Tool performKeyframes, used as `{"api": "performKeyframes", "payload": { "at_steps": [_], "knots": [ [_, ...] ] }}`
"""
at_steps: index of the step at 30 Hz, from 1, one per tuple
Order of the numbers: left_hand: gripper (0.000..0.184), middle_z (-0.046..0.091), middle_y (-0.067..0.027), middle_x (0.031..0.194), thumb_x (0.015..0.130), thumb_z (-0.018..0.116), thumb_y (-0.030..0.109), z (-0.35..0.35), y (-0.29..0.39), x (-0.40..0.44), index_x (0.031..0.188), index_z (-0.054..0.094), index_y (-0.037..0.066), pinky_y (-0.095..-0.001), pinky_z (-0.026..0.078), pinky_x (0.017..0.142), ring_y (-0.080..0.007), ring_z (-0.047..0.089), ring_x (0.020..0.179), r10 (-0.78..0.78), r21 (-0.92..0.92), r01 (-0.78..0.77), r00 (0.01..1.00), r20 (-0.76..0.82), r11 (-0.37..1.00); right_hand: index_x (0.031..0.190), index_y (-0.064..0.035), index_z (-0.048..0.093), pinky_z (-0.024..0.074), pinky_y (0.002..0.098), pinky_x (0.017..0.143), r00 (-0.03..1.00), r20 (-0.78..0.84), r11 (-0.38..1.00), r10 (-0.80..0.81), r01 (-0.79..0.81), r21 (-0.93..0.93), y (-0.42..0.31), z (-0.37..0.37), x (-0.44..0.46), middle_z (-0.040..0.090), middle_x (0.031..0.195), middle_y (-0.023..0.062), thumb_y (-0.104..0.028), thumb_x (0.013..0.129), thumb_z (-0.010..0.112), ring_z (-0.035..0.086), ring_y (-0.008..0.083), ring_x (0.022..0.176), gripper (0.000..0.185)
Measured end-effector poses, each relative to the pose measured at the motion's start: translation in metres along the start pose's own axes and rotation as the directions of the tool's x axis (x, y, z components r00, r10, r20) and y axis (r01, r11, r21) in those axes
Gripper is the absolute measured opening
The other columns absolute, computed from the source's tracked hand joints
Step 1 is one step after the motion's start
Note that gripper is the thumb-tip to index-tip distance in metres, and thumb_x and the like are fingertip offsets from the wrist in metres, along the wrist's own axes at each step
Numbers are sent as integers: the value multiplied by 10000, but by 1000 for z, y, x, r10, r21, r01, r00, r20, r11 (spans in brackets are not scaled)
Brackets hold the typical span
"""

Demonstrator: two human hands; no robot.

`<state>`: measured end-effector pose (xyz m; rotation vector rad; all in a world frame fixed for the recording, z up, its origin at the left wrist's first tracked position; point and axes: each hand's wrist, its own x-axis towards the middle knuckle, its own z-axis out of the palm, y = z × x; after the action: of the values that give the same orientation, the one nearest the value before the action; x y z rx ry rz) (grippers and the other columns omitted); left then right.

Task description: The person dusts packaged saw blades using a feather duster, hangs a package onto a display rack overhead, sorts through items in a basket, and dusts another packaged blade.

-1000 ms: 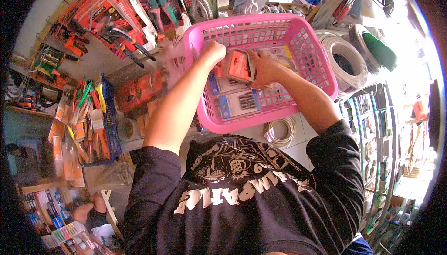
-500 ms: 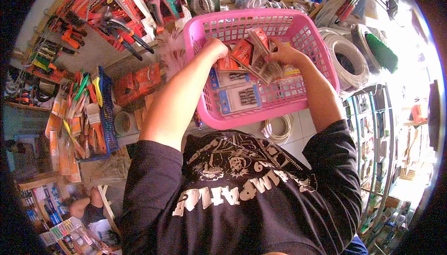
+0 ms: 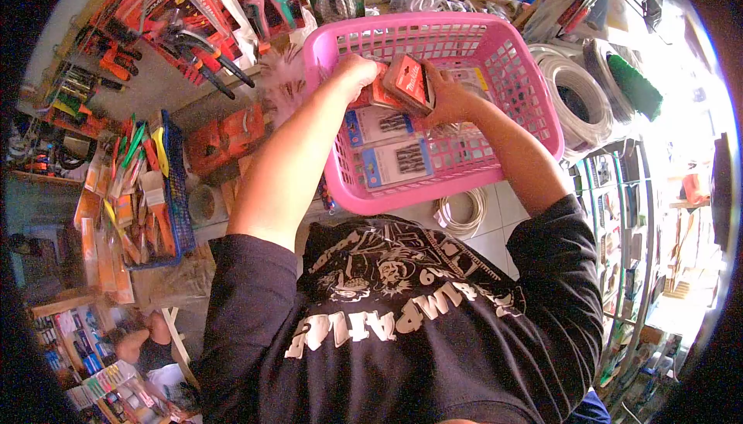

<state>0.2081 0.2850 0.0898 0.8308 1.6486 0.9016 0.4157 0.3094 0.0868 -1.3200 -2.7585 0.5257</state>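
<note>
Over the pink basket (image 3: 433, 195), my right hand (image 3: 453, 99) is closed around a small stack of red packs (image 3: 409, 83), held tilted near the middle of the basket. My left hand (image 3: 356, 75) is closed at the basket's left side, its fingertips at another red pack (image 3: 381, 97) just left of the stack. Below my hands, blue-and-white packs with dark bits (image 3: 396, 162) lie flat on the basket floor. A yellow-edged pack (image 3: 470, 77) lies behind my right hand.
White hose coils (image 3: 576, 95) stand to the right, beside a wire rack (image 3: 611, 192). A wire coil (image 3: 462, 213) lies on the floor below the basket. At the left are a blue basket of brushes (image 3: 179, 192) and hanging pliers (image 3: 205, 56). Another person's leg (image 3: 131, 344) shows lower left.
The red packs that were fanned apart half a second ago are now gathered in a stack. My right hand has moved left with them, towards my left hand.
</note>
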Motion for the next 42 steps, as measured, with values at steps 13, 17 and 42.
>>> {"api": "performKeyframes", "payload": {
  "at_steps": [13,17,42],
  "knots": [
    [147,619,-93,826,851,518,156,6,5,15,868,601,35,-355,504,637,-200,608,699,146,-291,-101,980,138,952,1370,-52,110,345,322,960,992,4,868,-123,105,484,19,-18,11,454,1242,172,-241,426,841,437,235,1150,1209],
    [161,612,-84,813,837,533,180,6,8,8,857,602,36,-322,512,592,-168,606,654,131,-436,-18,964,230,900,1373,-60,81,334,341,973,969,-114,884,-217,245,398,23,-9,18,448,1239,188,-237,421,832,423,278,1164,1226],
    [353,621,-70,821,617,726,128,15,2,-10,929,587,38,-290,481,648,-155,601,725,166,-109,-137,928,335,985,1380,-99,18,401,466,873,959,-147,970,-241,241,-20,-11,-2,-1,432,1155,231,-324,463,809,473,412,1025,1232]
  ]
}}
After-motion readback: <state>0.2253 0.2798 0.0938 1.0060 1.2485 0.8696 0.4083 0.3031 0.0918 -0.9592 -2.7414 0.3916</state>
